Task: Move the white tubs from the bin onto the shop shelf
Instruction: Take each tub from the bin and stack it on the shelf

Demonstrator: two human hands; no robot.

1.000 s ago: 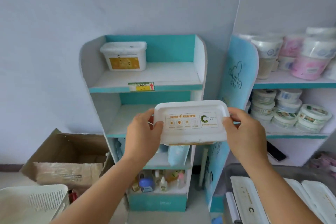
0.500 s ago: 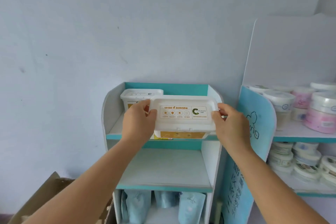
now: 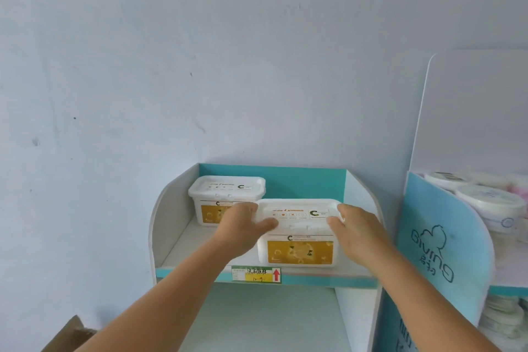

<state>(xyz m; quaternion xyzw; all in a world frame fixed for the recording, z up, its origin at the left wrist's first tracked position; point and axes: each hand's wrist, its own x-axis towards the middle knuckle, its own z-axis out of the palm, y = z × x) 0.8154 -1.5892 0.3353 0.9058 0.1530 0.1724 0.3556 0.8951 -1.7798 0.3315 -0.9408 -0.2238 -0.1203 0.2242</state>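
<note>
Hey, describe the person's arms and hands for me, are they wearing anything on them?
Both forearms are bare right up to the bottom edge of the picture, with no sleeves showing. The left hand and right hand wear no gloves, and no watch, bracelet or ring is visible on them. The picture is slightly blurred, so finer detail cannot be told.

Both bare forearms reach forward and up, side by side. The left grip (image 3: 245, 227) curls its fingers (image 3: 267, 224) inward, thumb hidden. The right grip (image 3: 355, 227) mirrors it, fingertips (image 3: 333, 220) pointing toward the left.
</note>
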